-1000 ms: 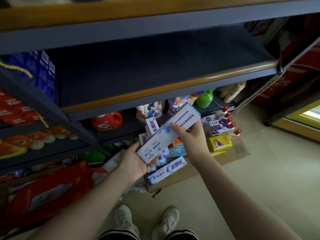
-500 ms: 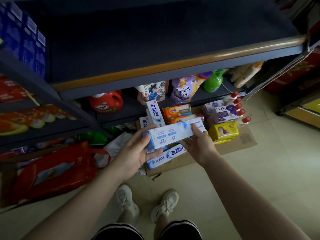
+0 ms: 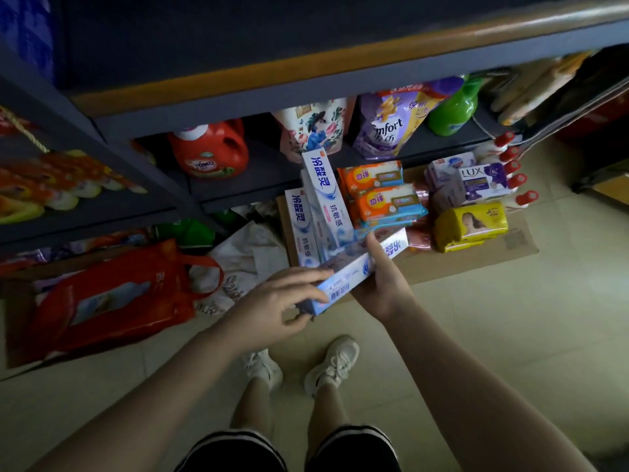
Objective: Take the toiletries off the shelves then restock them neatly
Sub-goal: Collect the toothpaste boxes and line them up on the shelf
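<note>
A toothpaste box is held low over the floor stock, pinched at one end by the left hand and cupped underneath by the right hand. If dropped carelessly, the standing boxes could be toppled.

Three toothpaste boxes, two orange packs, perhaps five red-capped bottles.
</note>
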A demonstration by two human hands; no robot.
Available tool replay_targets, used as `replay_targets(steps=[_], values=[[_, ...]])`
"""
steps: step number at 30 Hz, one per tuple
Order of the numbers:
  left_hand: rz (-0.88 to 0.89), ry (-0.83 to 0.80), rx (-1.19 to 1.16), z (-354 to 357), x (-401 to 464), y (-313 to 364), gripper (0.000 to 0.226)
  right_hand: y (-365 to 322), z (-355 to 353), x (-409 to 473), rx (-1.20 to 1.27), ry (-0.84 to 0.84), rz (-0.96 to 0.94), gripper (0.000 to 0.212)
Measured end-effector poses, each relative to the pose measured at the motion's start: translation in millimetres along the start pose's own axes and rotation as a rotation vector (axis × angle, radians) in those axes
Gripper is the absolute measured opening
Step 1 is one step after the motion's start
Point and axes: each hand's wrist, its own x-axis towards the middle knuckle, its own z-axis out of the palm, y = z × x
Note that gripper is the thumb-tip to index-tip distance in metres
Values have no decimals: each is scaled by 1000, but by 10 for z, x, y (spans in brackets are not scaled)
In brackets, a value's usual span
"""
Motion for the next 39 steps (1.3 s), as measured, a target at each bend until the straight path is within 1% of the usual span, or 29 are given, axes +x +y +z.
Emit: replay_targets(steps=[1, 2, 4, 5, 6, 7, 9, 11, 13, 14, 15, 16, 17, 19, 20, 21, 22, 24, 26, 27, 28, 30, 32, 33, 35, 37, 38, 39], values=[[-4, -22, 29, 76, -10, -46, 28, 60, -49, 26, 32, 12, 5, 54], [-51, -21, 4, 166, -28, -86, 38, 119, -115, 55, 74, 42, -2, 49], [-237, 8, -92, 371, -56, -224, 69, 227, -256, 122, 131, 90, -35, 32], [-333, 24, -98, 469, -53, -299, 80, 277, -319, 158, 149, 107, -50, 26], [-408, 35, -83, 553, -36, -371, 83, 326, -377, 203, 162, 132, -62, 26], [-458, 50, -58, 620, -10, -441, 81, 369, -431, 250, 166, 165, -64, 31], [-516, 71, 15, 719, 51, -573, 64, 425, -545, 379, 66, 254, -43, 39], [-529, 67, 86, 774, 100, -706, 55, 416, -611, 484, -176, 351, 36, 28], [-519, 55, 126, 798, 138, -865, 56, 350, -628, 523, -430, 413, 150, 17], [-518, 45, 148, 800, 153, -948, 56, 305, -633, 526, -544, 420, 180, 16], [-520, 24, 170, 801, 161, -1026, 56, 256, -634, 516, -662, 425, 168, 17], [-509, 5, 194, 810, 167, -1100, 54, 217, -648, 510, -791, 436, 103, 18], [-497, -7, 213, 823, 174, -1152, 53, 180, -663, 502, -940, 454, -9, 18], [-500, 5, 214, 835, 196, -1191, 50, 89, -620, 466, -1257, 516, -348, 15], [-530, 13, 193, 831, 210, -1184, 49, 35, -556, 463, -1349, 516, -516, 14], [-583, -6, 161, 814, 225, -1158, 50, -11, -469, 476, -1393, 482, -624, 16], [-645, -55, 119, 801, 229, -1143, 50, -42, -371, 496, -1421, 442, -666, 23], [-714, -139, 33, 753, 228, -1128, 51, -64, -204, 577, -1457, 402, -615, 34], [-737, -164, -39, 696, 226, -1091, 56, -42, -63, 654, -1441, 415, -533, 41], [-746, -170, -73, 674, 226, -1071, 56, -17, -12, 684, -1427, 432, -515, 46], [-759, -170, -109, 659, 220, -1052, 51, 9, 31, 706, -1423, 450, -506, 52], [-768, -129, -172, 625, 208, -990, 32, 49, 74, 754, -1464, 485, -500, 60], [-764, -32, -221, 580, 169, -940, 17, 101, 60, 802, -1556, 518, -495, 59], [-772, 23, -245, 547, 150, -912, 14, 114, 43, 811, -1600, 524, -498, 57], [-783, 72, -322, 442, 57, -869, 16, 134, 31, 800, -1638, 516, -506, 54], [-784, 86, -411, 314, -80, -837, 31, 117, 47, 748, -1614, 481, -485, 49], [-790, 110, -435, 245, -158, -835, 35, 96, 66, 711, -1552, 468, -455, 47], [-799, 154, -443, 167, -214, -813, 33, 65, 93, 663, -1441, 470, -419, 45]])
